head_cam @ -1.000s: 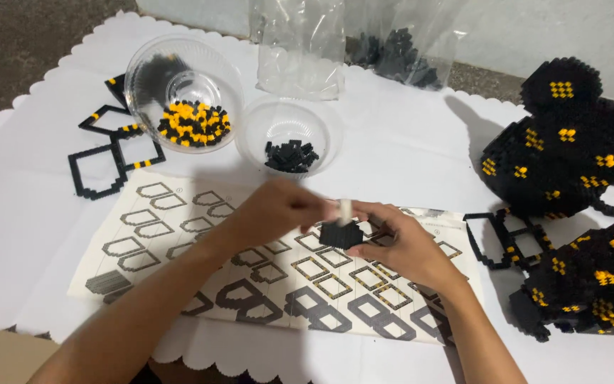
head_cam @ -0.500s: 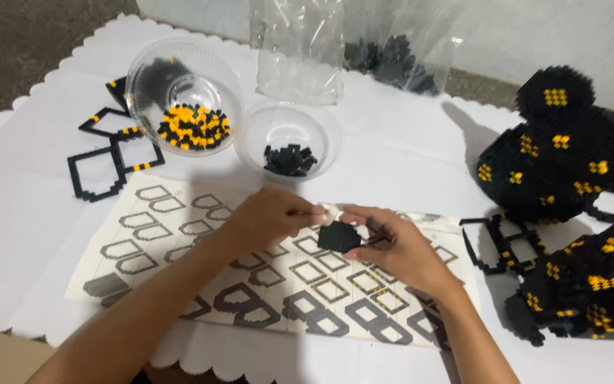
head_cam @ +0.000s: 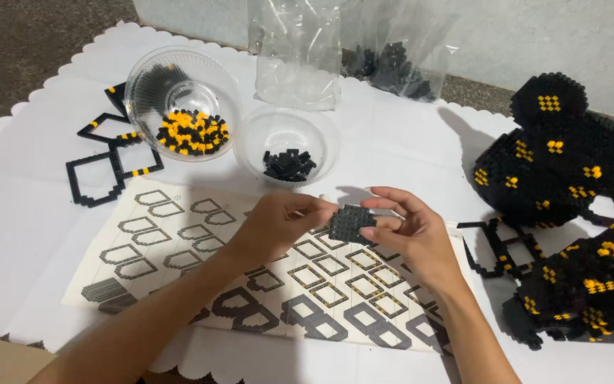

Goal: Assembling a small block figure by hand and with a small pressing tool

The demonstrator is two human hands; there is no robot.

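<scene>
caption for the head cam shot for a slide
Both hands, left and right, hold a small black block panel above a printed instruction sheet.

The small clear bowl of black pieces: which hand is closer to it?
Left. The left hand is just below the small clear bowl, slightly left of it; the right hand sits farther off, down and to its right.

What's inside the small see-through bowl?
The small clear bowl holds a little heap of black bricks at the bottom. Whether other colours lie beneath that heap cannot be seen.
</scene>
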